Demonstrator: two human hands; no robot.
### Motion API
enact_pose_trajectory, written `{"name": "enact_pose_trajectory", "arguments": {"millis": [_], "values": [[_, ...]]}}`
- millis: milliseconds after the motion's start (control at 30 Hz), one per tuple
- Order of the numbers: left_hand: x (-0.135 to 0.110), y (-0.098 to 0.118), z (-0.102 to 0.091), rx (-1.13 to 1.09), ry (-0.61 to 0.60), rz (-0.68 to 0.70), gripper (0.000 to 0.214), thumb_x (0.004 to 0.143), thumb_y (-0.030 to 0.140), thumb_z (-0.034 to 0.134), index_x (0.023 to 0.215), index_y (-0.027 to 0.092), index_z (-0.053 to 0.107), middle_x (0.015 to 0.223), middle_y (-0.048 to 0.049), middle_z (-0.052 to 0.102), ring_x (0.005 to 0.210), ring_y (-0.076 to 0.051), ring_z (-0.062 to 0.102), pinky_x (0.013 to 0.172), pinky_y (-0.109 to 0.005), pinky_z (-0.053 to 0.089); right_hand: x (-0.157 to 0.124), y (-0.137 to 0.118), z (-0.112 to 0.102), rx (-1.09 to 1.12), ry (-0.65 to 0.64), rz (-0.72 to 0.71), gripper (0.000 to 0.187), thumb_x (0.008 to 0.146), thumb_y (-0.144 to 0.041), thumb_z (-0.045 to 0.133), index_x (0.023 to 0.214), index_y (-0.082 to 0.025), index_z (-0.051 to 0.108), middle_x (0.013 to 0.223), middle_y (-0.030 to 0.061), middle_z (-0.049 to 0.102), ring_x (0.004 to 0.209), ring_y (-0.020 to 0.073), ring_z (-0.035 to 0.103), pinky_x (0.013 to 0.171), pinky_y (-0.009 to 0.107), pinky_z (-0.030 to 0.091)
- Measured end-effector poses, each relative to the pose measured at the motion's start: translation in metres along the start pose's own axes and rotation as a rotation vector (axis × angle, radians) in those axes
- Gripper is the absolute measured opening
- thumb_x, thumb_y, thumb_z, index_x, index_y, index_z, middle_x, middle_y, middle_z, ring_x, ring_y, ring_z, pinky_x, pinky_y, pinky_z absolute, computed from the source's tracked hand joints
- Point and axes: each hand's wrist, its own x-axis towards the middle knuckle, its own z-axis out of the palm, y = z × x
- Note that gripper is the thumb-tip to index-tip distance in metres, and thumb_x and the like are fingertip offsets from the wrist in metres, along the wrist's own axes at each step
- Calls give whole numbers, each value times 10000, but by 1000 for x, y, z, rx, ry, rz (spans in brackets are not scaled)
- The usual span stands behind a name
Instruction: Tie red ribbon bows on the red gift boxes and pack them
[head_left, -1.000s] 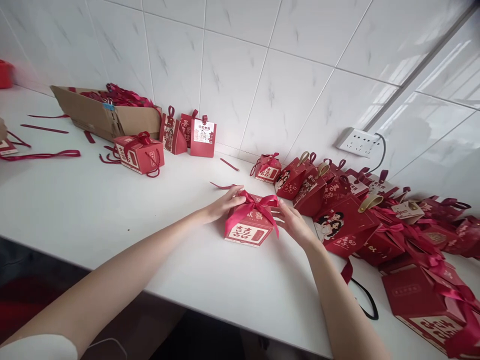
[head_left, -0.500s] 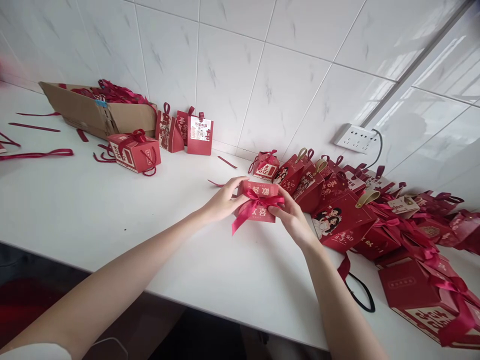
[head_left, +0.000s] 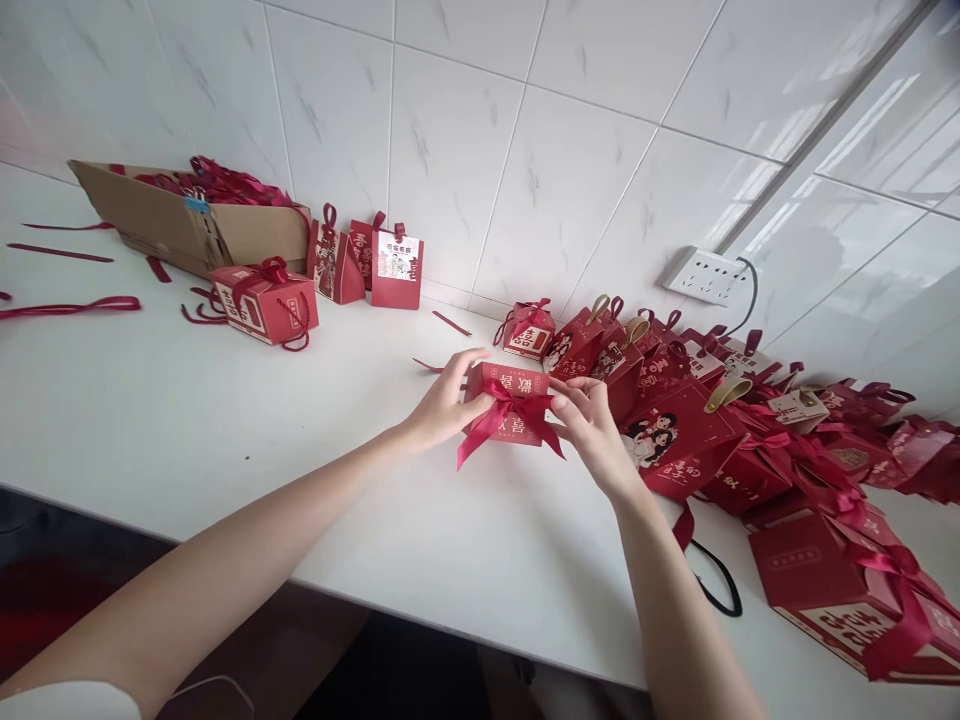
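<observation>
A small red gift box with pale lettering stands on the white table in front of me. Across its top lies a dark-pink ribbon bow, two tails hanging over the near side. My left hand grips the box's left side, its thumb on the bow's left part. At the right end of the bow, my right hand pinches the ribbon loop between thumb and fingers. The box's far side is hidden.
Many red gift boxes crowd the right side, with a black loop near them. A cardboard box of ribbons stands back left, beside a bow-tied box. A power strip is on the tiled wall.
My right hand has shifted from the box's right side to the bow's right loop. The right ribbon tail now hangs down over the near edge. My left hand keeps its hold.
</observation>
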Motion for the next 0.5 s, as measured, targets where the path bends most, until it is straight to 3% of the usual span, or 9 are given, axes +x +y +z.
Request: {"name": "enact_pose_trajectory", "arguments": {"millis": [100, 200, 333, 500], "values": [[-1, 0, 3, -41, 79, 76, 440, 768, 249, 571, 1163, 247, 377, 1308, -68, 464, 1117, -203, 544, 949, -374, 447, -1, -3, 9, -71, 27, -35, 434, 711, -579, 628, 840, -214, 432, 1170, 73, 585, 875, 176, 633, 633, 264, 530], [-2, 1, 1, -40, 63, 105, 297, 750, 251, 572, 1010, 224, 431, 1194, -64, 524, 1075, -205, 564, 953, -387, 440, 2, 0, 10, -79, 47, -22, 419, 698, -570, 637, 725, -176, 497, 1135, 87, 603, 866, 186, 643, 690, 291, 536], [-4, 2, -2, -57, 13, 149, 340, 704, 308, 614, 988, 214, 450, 1201, -80, 499, 1096, -228, 541, 933, -382, 452, 6, 5, 6, -6, 40, -41, 365, 706, -510, 675, 811, -177, 570, 1031, 60, 646, 850, 178, 659, 786, 337, 537], [-3, 2, 0, -41, 92, 96, 162, 816, 351, 534, 874, 210, 481, 1170, -69, 515, 1112, -198, 525, 929, -348, 449, 5, 4, 6, -4, 19, -29, 406, 699, -523, 687, 886, -184, 562, 1070, 67, 662, 860, 195, 675, 760, 329, 550]]}}
